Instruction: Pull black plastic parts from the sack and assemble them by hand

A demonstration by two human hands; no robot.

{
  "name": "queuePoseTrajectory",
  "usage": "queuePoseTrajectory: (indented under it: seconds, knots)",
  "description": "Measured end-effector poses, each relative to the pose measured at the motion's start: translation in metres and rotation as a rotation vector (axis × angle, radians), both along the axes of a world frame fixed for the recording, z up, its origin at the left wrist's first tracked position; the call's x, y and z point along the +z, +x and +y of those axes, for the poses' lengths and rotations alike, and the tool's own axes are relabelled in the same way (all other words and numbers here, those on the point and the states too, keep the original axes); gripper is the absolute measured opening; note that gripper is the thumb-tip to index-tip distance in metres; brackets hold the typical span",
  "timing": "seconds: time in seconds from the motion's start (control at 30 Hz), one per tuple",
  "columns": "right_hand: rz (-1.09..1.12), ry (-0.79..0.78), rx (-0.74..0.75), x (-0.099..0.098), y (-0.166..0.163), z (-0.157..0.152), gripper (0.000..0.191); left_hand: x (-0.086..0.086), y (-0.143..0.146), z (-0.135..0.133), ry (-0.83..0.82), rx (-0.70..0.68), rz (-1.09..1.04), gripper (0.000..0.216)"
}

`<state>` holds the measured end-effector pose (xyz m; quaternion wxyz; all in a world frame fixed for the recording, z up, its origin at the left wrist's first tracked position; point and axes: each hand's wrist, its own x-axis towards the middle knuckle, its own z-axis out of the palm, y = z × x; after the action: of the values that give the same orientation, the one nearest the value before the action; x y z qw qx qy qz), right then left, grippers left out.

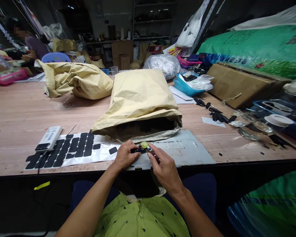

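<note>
My left hand (126,154) is closed on a small black part (137,150) just above the front edge of the table. My right hand (164,166) pinches a small tool with a round yellow-green end (144,144) against that part. The fingers cover most of both things, so the tool's kind is hidden. Under the hands lies a grey board (187,148). Behind them an open tan sack (143,92) lies with its dark mouth facing me. To the left, a white sheet (98,154) bears rows of black rounded-square pads (74,148).
A white power bank (48,140) with a cable rests on the pads. Another tan sack (79,79) lies behind. On the right are black parts (222,117), a blue basin (191,84), a cardboard box (236,82) and clear containers (278,120). A person (34,44) sits at far left.
</note>
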<state>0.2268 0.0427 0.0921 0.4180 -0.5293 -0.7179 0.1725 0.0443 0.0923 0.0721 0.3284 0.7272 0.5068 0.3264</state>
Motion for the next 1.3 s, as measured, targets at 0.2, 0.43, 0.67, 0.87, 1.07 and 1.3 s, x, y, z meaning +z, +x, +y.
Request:
queuePoseTrajectory:
  seconds: [0.2,0.43,0.67,0.87,1.07,1.3]
  knots:
    - [-0.026,0.022,0.004,-0.012,-0.009,-0.011,0.04,0.0,0.001,0.0,0.015,-0.007,-0.015,0.014]
    - [-0.012,0.022,-0.059,-0.011,-0.003,-0.004,0.033,-0.003,0.002,0.001,0.027,0.004,-0.022,0.016]
    - [0.049,0.037,-0.123,-0.004,0.006,-0.003,0.032,0.0,0.003,-0.001,-0.012,0.043,0.04,0.021]
    - [0.071,0.003,-0.1,-0.009,0.002,-0.007,0.031,0.004,0.003,0.0,-0.04,0.028,0.089,0.02]
    - [0.061,-0.052,-0.075,-0.01,-0.002,-0.01,0.032,0.004,0.005,0.001,-0.076,0.047,0.102,0.02]
    - [0.014,-0.079,-0.069,-0.017,-0.003,-0.011,0.034,0.003,0.003,0.0,-0.041,0.033,0.063,0.017]
